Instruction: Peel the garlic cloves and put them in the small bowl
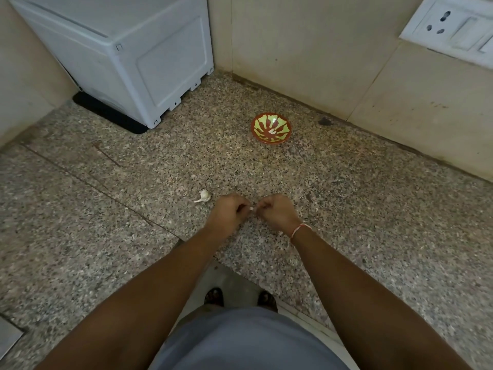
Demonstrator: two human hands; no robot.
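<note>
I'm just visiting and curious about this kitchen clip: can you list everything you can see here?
garlic bulb: one, white, on the counter left of the hands
garlic clove: one, pale, pinched between both hands
small bowl: one, red with green pattern, far on the counter, something small and pale inside
countertop: one, speckled granite
white appliance: one, back left corner, on a black mat
wall socket: one, white, upper right wall
wrist thread: one, red and white, right wrist
left hand: pinches the clove
right hand: pinches the clove
</note>
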